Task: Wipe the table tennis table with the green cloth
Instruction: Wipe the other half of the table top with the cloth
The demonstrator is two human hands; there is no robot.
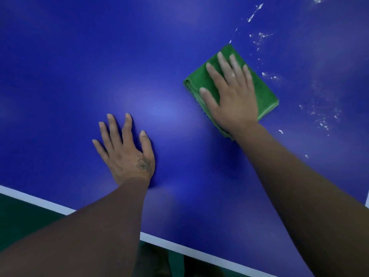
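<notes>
Much of the folded green cloth (pixel 263 92) is hidden under the right hand (pixel 233 96). Only its far corner, its folded left edge and its right side show, and its near corner disappears beneath the wrist. Both forearms are cut off by the lower frame edge. The flat blue table tennis table (pixel 69 66) runs out of view at the top, left and right, so only its near edge, with the white border line (pixel 179 247), is seen. Below that edge, a dark shape between patches of dark green floor (pixel 24 216) is too blurred to identify.

The right hand lies flat on the cloth, palm down, fingers straight and slightly fanned, thumb stretched out to the left. Nothing curls around the fabric; the hand simply rests on top, and the fingertips stop short of the cloth's far corner. The left hand (pixel 127 154) rests palm down on the bare blue surface with its fingers spread, touching no cloth. A small dark tattoo (pixel 144 163) marks its back near the thumb.

The cloth lies on the table directly under the right palm, turned diagonally like a diamond. It is well apart from the left hand, which sits nearer the person and to the left. White specks and smears (pixel 319 116) scatter over the table beyond and to the right of the cloth, from the top right corner down alongside the right forearm. The nearest lie just beside the cloth's right edge.
</notes>
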